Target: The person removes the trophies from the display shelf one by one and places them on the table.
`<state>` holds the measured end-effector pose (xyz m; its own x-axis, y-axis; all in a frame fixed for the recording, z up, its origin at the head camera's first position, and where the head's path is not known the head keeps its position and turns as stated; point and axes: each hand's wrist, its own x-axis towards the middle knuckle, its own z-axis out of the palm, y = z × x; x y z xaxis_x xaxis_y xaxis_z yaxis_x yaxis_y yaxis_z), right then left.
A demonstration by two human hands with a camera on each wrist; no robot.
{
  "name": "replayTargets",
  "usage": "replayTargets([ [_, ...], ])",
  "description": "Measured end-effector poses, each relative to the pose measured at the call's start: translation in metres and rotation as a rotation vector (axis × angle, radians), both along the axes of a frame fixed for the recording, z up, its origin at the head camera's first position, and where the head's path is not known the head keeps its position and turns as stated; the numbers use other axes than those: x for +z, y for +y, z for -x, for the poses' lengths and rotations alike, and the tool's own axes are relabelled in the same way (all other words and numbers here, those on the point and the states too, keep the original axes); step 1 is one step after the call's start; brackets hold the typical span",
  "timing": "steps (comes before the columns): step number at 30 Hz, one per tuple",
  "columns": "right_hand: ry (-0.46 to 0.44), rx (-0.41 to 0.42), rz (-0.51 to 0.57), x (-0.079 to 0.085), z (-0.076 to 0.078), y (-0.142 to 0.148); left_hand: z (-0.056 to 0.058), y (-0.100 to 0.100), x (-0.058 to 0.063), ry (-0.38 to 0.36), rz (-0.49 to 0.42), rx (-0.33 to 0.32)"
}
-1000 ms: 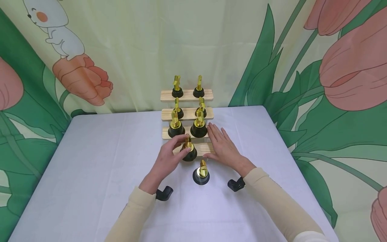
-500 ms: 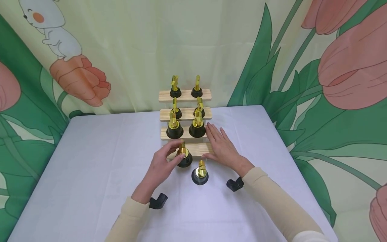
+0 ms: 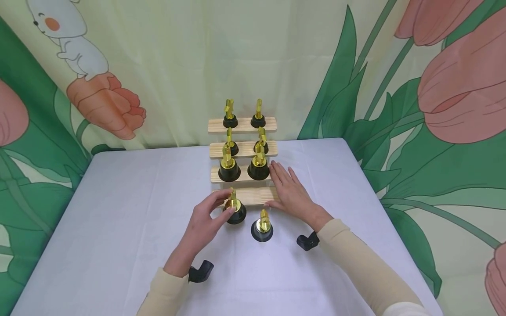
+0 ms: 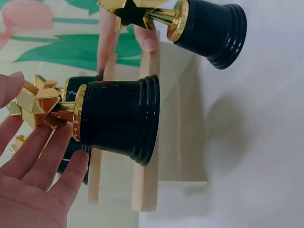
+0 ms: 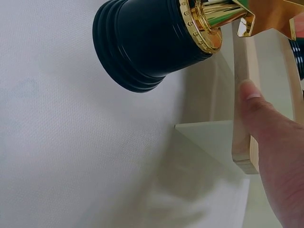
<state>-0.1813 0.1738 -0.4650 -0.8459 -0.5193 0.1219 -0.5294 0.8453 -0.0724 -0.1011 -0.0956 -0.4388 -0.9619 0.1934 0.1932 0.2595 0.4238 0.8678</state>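
Observation:
My left hand (image 3: 202, 224) pinches the gold star of a star trophy (image 3: 236, 215) between thumb and fingers. Its black base is just in front of the left end of the lowest step (image 3: 254, 196) of a wooden tiered display stand; in the left wrist view the base (image 4: 118, 116) overlaps the plank. Whether it touches the step, I cannot tell. A second star trophy (image 3: 262, 230) stands in front of the step, right of the held one. My right hand (image 3: 294, 195) rests along the stand's right side, fingers straight, with its thumb (image 5: 256, 102) on the lowest plank.
Several more gold trophies, such as this one (image 3: 258, 169), stand in pairs on the upper steps (image 3: 243, 125). Black wrist-camera mounts (image 3: 200, 272) project below both wrists. A white cloth (image 3: 150, 219) covers the table, and a printed curtain (image 3: 178, 79) hangs behind.
My left hand has moved left and slightly towards me with the held trophy, from mid-step to the step's left end. The right hand stays against the stand.

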Motion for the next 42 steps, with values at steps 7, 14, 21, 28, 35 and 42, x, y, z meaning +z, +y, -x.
replayTargets([
  [7,-0.03,-0.008,-0.007,0.001,0.0,0.001,-0.007,-0.003,-0.001,-0.018,-0.007,0.001],
  [14,-0.025,-0.005,-0.008,-0.001,0.001,0.001,-0.014,-0.005,-0.006,-0.055,-0.002,0.011],
  [21,-0.008,0.007,0.006,-0.002,0.002,0.0,-0.017,-0.007,-0.014,-0.073,-0.023,0.006],
  [28,-0.007,0.0,0.003,-0.001,0.002,-0.001,-0.018,-0.006,-0.019,-0.101,-0.018,0.016],
  [35,-0.034,-0.01,0.003,-0.001,0.001,-0.001,-0.019,-0.007,-0.03,-0.123,-0.009,0.031],
  [42,-0.014,0.003,0.012,-0.001,0.0,0.0,-0.02,-0.006,-0.038,-0.145,-0.008,0.035],
])
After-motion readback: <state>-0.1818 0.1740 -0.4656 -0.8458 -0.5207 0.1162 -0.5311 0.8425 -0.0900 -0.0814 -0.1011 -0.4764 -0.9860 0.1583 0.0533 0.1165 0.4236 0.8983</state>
